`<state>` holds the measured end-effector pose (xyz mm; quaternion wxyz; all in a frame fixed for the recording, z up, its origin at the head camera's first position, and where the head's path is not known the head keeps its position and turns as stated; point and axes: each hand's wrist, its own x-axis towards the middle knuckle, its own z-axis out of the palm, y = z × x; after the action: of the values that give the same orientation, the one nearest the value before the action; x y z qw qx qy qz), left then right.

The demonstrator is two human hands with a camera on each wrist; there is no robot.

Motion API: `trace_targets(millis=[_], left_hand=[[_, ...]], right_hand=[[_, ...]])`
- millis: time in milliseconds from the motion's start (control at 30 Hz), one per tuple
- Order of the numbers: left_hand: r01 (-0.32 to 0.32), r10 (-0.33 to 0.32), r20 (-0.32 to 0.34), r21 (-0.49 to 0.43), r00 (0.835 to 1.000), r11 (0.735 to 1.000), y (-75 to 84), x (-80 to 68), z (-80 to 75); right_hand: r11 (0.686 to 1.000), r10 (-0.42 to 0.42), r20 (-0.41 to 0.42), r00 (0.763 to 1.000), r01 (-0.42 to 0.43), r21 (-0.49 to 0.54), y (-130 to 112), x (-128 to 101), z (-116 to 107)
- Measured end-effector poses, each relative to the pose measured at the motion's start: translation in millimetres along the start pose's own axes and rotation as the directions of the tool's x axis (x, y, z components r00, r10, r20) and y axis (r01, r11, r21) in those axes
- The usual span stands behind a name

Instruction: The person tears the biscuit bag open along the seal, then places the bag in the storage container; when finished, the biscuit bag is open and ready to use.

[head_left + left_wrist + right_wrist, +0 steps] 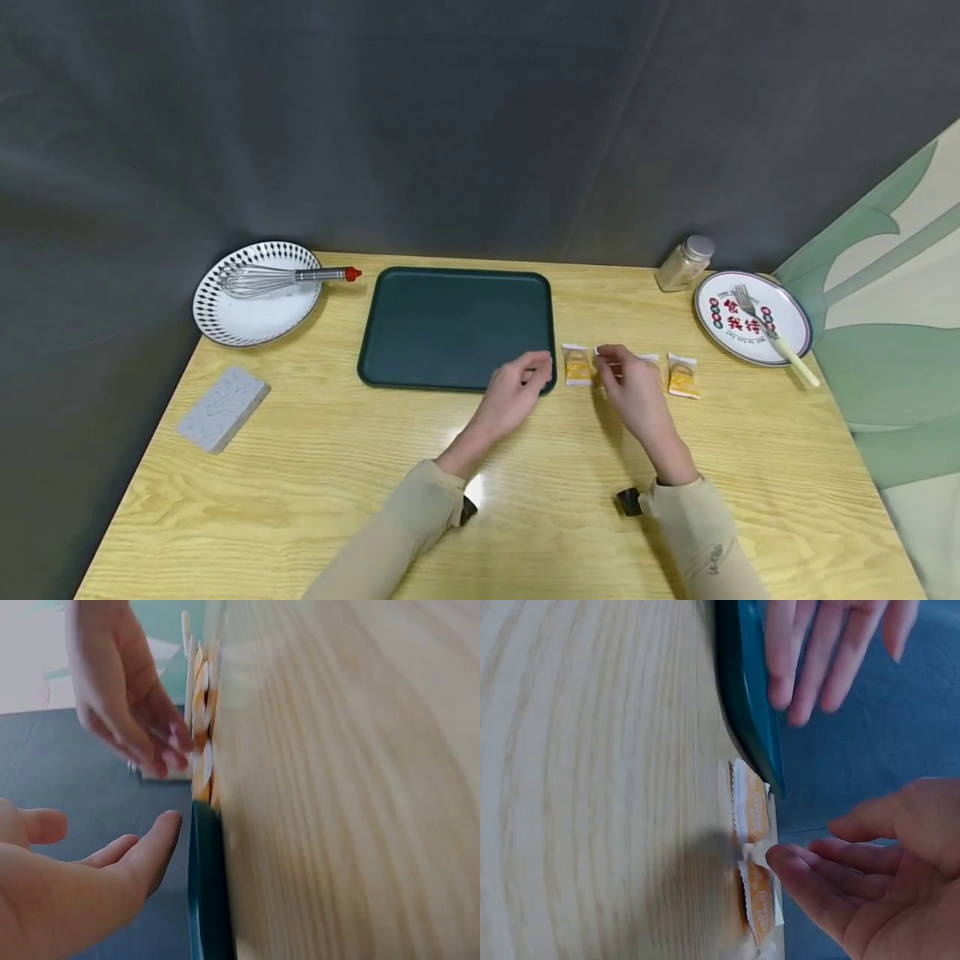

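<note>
Nearest to us, two beige sleeves lie over the wooden worktop [315, 500]. Our left hand [513, 392] hovers at the front right corner of the green tray [450, 325]; its fingers [810, 667] are straight and relaxed, a little spread, and they hold nothing. Our right hand [633, 387] is just beside it, over a row of three small yellow snack packets. The fingers [802, 881] of this hand are loosely bent and their tips are at the middle packet [759, 904], but we cannot tell if they already touch it; they do not grip it. The left packet [577, 365] lies flat just beside the right edge of the tray, and the right packet [683, 376] lies on the other side of the hand.

To the far left on the worktop we see a grey sponge [222, 407]. Farther back, a whisk [285, 277] with a red tip rests on a plate with black pattern [247, 321]. At the far right, a fork [772, 333] lies on a printed plate [720, 321], and a small jar [684, 263] stands near it.
</note>
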<state>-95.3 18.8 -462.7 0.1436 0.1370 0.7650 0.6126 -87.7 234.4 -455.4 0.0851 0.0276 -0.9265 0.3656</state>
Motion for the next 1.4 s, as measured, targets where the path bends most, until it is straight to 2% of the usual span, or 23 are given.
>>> trace_targets(millis=[267, 467, 600, 767, 933, 1200, 1400], left_hand=[[0.091, -0.088, 0.099, -0.03, 0.991, 0.995, 1.0, 8.5, 21.7], [0.136, -0.132, 0.132, -0.023, 0.982, 0.99, 0.5, 14.0, 29.6], [0.152, -0.145, 0.158, -0.029, 0.977, 0.988, 2.4, 15.0, 31.3], [0.152, -0.138, 0.135, -0.104, 0.981, 0.983, 3.1, 12.0, 31.4], [0.138, -0.12, 0.11, -0.176, 0.987, 0.975, 3.4, 4.3, 29.8], [0.071, -0.052, 0.061, -0.369, 0.997, 0.927, 1.8, -4.3, 20.8], [0.036, -0.02, 0.043, -0.408, 0.999, 0.912, -2.0, -10.0, 12.6]], right_hand=[[0.998, 0.044, 0.085, 0.995, -0.04, -0.042, -3, 1, 4], [0.997, 0.019, 0.091, 0.996, -0.012, -0.081, -4, 2, 7], [0.997, -0.006, 0.078, 0.997, 0.012, -0.071, -5, 2, 10], [0.999, -0.04, 0.02, 0.999, 0.04, -0.007, -9, 0, 12], [0.997, -0.021, -0.011, 1.0, 0.022, 0.073, -14, -5, 9], [0.98, 0.055, -0.003, 0.998, -0.054, 0.192, -22, -10, 4], [0.975, 0.056, -0.011, 0.998, -0.052, 0.214, -24, -10, 7]])
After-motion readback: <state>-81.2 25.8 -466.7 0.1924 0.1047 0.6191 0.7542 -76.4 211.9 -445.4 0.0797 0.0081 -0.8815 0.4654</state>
